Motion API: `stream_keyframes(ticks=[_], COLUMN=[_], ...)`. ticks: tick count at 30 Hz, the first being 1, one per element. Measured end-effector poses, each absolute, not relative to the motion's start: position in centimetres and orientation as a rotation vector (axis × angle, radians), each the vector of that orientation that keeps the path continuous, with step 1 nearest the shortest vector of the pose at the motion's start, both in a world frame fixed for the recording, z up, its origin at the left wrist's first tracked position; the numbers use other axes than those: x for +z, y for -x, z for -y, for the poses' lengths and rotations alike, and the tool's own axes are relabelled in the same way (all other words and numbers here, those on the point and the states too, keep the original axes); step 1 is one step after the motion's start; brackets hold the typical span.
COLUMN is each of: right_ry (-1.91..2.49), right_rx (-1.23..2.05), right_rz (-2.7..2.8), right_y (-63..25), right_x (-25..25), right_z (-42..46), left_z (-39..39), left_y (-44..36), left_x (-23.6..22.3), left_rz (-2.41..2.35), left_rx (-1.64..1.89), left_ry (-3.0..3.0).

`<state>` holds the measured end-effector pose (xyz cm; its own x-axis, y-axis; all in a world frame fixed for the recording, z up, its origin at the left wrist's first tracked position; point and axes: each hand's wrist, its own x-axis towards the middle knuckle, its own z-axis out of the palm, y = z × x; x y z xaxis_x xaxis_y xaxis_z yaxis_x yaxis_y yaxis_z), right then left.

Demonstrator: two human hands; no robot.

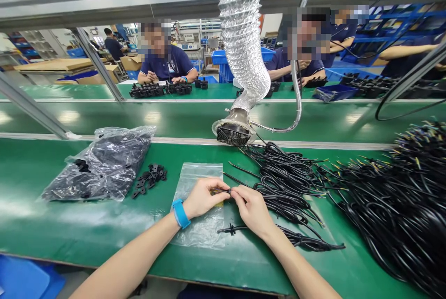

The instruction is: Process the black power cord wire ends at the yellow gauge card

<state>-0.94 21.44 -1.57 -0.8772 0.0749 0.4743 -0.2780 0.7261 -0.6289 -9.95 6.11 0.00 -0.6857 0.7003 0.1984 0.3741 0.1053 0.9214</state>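
Over a flat clear plastic bag, both hands come together at the stripped end of a black cable. My left hand, wearing a blue wristband, pinches it between thumb and fingers. From the other side my right hand grips it with closed fingertips, where a small dark piece shows, partly hidden. Below my right hand lies another black cable with a black grommet near its end. Loose small black rubber parts are heaped left of the flat bag.
A large clear bag of black parts lies at left. Coiled black cables sit at right, beside a big cable heap. A foil duct with a fan hangs ahead. Co-workers sit across the green table.
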Motion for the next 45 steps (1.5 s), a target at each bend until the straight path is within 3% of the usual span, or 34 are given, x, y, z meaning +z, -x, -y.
stream_keyframes(ticks=[15, 27, 33, 45], right_ry=[-0.11, 0.038, 0.095, 0.086], right_rx=[1.118, 0.672, 0.407, 0.675], right_rz=[2.47, 2.484, 2.617, 2.561], right_y=[0.3, -2.4, -6.7, -10.0], right_x=[-1.0, 1.4, -0.8, -0.8], right_z=[-21.6, -24.6, -27.9, -28.3], left_z=[-6.1, -6.0, -6.0, -5.9], left_y=[9.7, 7.8, 7.4, 6.9], left_x=[0.4, 0.4, 0.0, -0.1], left_rz=[-2.15, -2.354, -2.408, -2.29], left_rx=[1.575, 1.334, 1.141, 0.94], left_ry=[-1.203, -1.595, -1.671, -2.007])
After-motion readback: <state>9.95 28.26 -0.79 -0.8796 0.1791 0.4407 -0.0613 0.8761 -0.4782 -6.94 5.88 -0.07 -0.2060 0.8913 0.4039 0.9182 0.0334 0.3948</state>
